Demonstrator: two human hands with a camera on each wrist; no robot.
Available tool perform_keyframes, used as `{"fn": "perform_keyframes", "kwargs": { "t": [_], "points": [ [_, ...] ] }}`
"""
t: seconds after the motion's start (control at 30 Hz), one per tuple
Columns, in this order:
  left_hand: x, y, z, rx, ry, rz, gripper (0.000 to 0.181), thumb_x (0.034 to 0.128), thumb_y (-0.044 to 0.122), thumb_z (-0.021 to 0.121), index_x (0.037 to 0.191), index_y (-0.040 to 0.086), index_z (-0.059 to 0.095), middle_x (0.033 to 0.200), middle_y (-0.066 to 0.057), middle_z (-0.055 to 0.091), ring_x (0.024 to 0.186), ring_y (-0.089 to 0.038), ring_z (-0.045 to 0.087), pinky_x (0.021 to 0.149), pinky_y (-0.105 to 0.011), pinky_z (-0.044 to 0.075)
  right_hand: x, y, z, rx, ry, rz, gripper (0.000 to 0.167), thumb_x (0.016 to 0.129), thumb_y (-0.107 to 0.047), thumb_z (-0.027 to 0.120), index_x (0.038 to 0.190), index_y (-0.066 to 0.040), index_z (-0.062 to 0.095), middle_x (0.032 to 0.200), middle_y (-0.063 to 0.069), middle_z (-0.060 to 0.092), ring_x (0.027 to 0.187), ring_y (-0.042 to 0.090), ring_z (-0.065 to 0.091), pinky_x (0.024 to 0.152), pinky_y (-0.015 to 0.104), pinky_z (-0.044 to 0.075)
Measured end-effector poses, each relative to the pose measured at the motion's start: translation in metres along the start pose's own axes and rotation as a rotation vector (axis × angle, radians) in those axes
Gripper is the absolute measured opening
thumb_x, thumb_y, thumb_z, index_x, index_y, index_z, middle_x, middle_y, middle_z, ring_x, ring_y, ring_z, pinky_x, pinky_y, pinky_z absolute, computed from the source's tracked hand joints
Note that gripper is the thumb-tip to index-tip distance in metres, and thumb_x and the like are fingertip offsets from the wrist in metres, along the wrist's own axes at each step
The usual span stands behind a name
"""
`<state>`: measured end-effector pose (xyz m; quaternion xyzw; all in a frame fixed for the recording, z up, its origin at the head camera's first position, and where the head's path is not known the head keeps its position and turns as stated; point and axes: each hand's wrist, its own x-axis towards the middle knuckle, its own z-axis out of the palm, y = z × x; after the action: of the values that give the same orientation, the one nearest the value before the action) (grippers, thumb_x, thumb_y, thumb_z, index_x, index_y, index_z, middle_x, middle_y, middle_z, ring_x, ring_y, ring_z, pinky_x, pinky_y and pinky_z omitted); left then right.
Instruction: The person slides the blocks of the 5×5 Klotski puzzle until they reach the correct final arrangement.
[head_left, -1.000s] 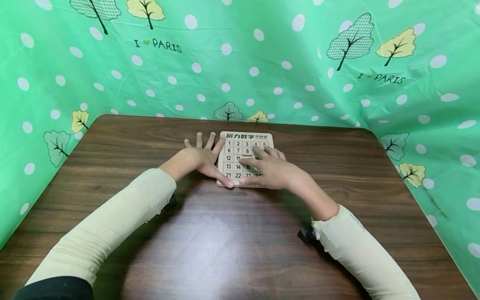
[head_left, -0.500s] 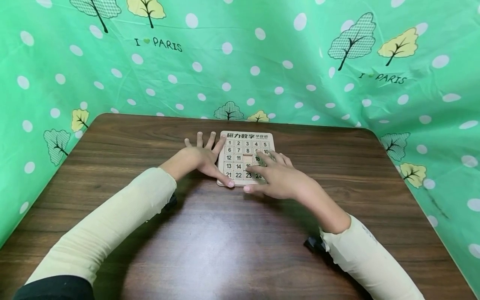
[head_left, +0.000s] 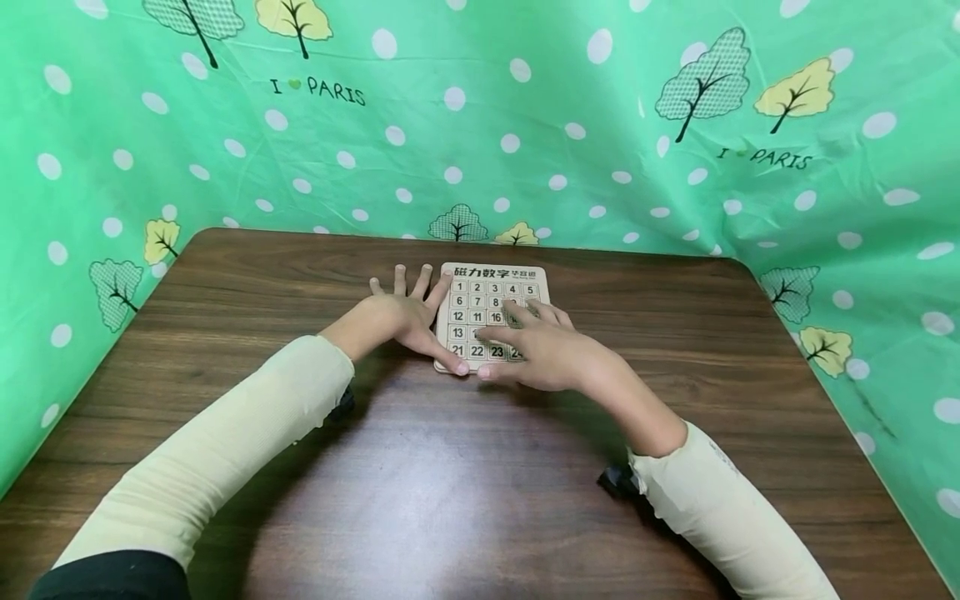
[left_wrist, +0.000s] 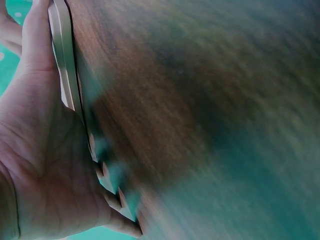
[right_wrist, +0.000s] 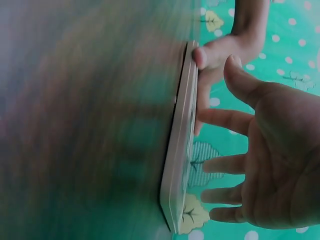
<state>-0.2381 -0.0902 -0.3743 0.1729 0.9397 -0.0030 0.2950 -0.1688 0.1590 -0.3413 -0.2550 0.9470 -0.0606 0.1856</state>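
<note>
A flat wooden number slide puzzle (head_left: 495, 274) lies toward the back of the table, its numbered square tiles set in rows under a printed title. Along its left side rests my left hand (head_left: 405, 321), fingers spread, thumb at the near left corner and index finger on the left edge. My right hand (head_left: 551, 354) hovers over the right part with outstretched fingers, the index fingertip at the tile right of 13. Several right-hand tiles are hidden beneath it. In the right wrist view the puzzle (right_wrist: 182, 135) shows edge-on, with the right hand's fingers (right_wrist: 225, 165) above its face.
The brown wood-grain table (head_left: 420, 483) extends all around the puzzle. Behind it hangs a green dotted cloth (head_left: 480, 117) with printed trees. Black wrist straps (head_left: 618, 481) show under the pale sleeves.
Tile 16 has slid one place away from me, into the gap beside 11. My right hand drew back, then moved forward and left over the tiles. The left hand stays put.
</note>
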Motion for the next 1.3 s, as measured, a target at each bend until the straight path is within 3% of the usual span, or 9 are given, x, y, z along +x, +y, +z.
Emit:
{"fn": "perform_keyframes", "kwargs": {
  "t": [0.17,0.5,0.7,0.9,1.07,1.3],
  "points": [
    [0.000,-0.001,-0.001,-0.007,0.000,-0.004,0.168,0.0700,0.108,0.068,0.172,0.028,-0.038,0.182,-0.018,-0.038,0.166,-0.059,-0.031,0.128,-0.091,-0.008,-0.004,-0.003,0.000,0.014,-0.025,0.003,0.073,0.107,-0.073,0.061,0.171,-0.040,0.049,0.190,0.018,0.017,0.175,0.056,0.009,0.138,0.079,0.012],
    [-0.002,0.003,-0.003,-0.011,-0.001,-0.005,0.167,0.0698,0.107,0.069,0.173,0.029,-0.037,0.184,-0.017,-0.036,0.167,-0.058,-0.030,0.129,-0.091,-0.007,-0.018,0.015,0.001,0.024,-0.019,0.046,0.071,0.108,-0.069,0.063,0.170,-0.037,0.052,0.189,0.022,0.021,0.173,0.060,0.012,0.136,0.082,0.012],
    [-0.003,0.003,-0.003,-0.009,-0.006,-0.006,0.167,0.0703,0.107,0.069,0.174,0.028,-0.036,0.183,-0.017,-0.036,0.167,-0.058,-0.030,0.129,-0.091,-0.006,-0.007,0.002,0.001,0.006,0.020,-0.005,0.073,0.107,-0.071,0.063,0.169,-0.036,0.054,0.189,0.021,0.021,0.174,0.058,0.011,0.137,0.081,0.013],
    [-0.004,0.003,-0.004,0.001,-0.004,-0.005,0.166,0.0715,0.107,0.068,0.174,0.027,-0.036,0.184,-0.018,-0.035,0.167,-0.059,-0.030,0.129,-0.091,-0.005,0.008,-0.012,0.004,0.021,-0.027,-0.034,0.076,0.106,-0.075,0.060,0.174,-0.044,0.044,0.191,0.017,0.013,0.176,0.055,0.006,0.138,0.079,0.009],
    [-0.003,0.002,-0.004,-0.003,-0.003,-0.004,0.166,0.0716,0.107,0.068,0.173,0.027,-0.036,0.183,-0.018,-0.036,0.167,-0.060,-0.030,0.128,-0.091,-0.005,0.005,-0.008,0.001,0.012,-0.050,-0.005,0.074,0.107,-0.075,0.059,0.172,-0.044,0.046,0.191,0.017,0.016,0.175,0.056,0.008,0.138,0.079,0.010],
    [-0.003,0.001,-0.003,-0.005,-0.012,-0.002,0.167,0.0703,0.108,0.068,0.173,0.027,-0.037,0.183,-0.018,-0.037,0.167,-0.059,-0.030,0.128,-0.091,-0.007,-0.002,-0.002,-0.005,-0.006,-0.031,0.014,0.070,0.107,-0.072,0.062,0.167,-0.037,0.057,0.189,0.022,0.021,0.173,0.060,0.011,0.137,0.081,0.013]
  ]
}}
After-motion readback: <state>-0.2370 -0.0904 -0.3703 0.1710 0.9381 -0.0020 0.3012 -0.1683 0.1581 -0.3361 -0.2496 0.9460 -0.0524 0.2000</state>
